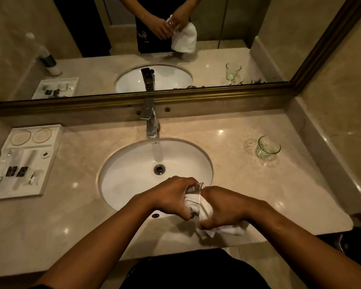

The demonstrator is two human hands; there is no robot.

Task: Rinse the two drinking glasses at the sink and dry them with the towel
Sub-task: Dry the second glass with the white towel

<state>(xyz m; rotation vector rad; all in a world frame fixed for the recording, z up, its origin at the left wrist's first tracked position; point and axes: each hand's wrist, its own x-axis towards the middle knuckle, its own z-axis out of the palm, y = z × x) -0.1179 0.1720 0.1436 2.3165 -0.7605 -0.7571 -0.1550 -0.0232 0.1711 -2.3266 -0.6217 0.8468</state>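
Head view: I judge the drying step is in hand. My left hand [173, 195] curls round one drinking glass [198, 191], held over the near rim of the sink [133, 163]. My right hand [223, 207] grips the white towel [221, 229] and works it into the glass. The second glass [267, 148] stands upright on the counter [258, 184], well apart to the right. Next, I expect to set this glass down and take up the other; whether that one is rinsed I cannot tell.
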